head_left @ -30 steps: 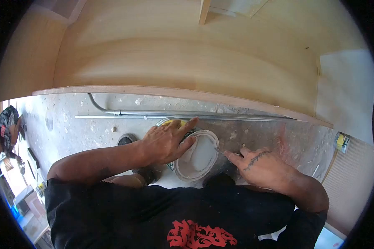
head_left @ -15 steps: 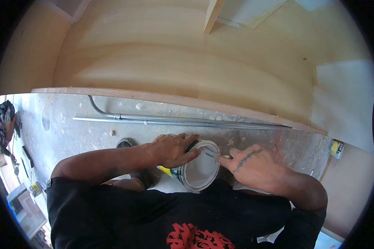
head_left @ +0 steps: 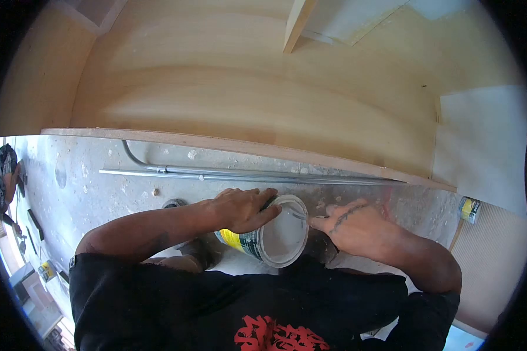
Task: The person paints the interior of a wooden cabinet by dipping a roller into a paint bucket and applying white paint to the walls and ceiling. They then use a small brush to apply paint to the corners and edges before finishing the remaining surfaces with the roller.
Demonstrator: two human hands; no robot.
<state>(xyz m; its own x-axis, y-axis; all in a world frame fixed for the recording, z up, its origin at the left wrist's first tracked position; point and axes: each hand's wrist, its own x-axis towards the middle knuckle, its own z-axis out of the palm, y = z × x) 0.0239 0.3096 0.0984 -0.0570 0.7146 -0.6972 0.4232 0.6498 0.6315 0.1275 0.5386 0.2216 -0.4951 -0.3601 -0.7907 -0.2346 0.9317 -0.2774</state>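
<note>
A tilted bucket (head_left: pixel 252 243) with a green and yellow label leans toward me, its open mouth facing right. Pale white paste or compound (head_left: pixel 282 237) shows inside it. My left hand (head_left: pixel 243 210) grips the bucket near its upper rim, thumb along the edge and fingers over the side. At the right of the mouth, my right hand (head_left: pixel 357 227) is closed round a tool that looks like a putty knife (head_left: pixel 299 214). Its thin grey blade reaches in over the rim, while the handle is mostly hidden by the fingers.
A large plywood cabinet (head_left: pixel 216 88) spans the space ahead, with a low front edge (head_left: pixel 228 142). Metal conduit pipes (head_left: pixel 216 175) lie on the spattered concrete floor (head_left: pixel 82 187). One small yellow-labelled container (head_left: pixel 469 209) stands right, another (head_left: pixel 47 270) left. A dark patterned bundle (head_left: pixel 4 175) sits far left.
The bucket leans a little further left, with more yellow label showing. My right hand and the blade have shifted slightly at the rim. The whole view has moved a little.
</note>
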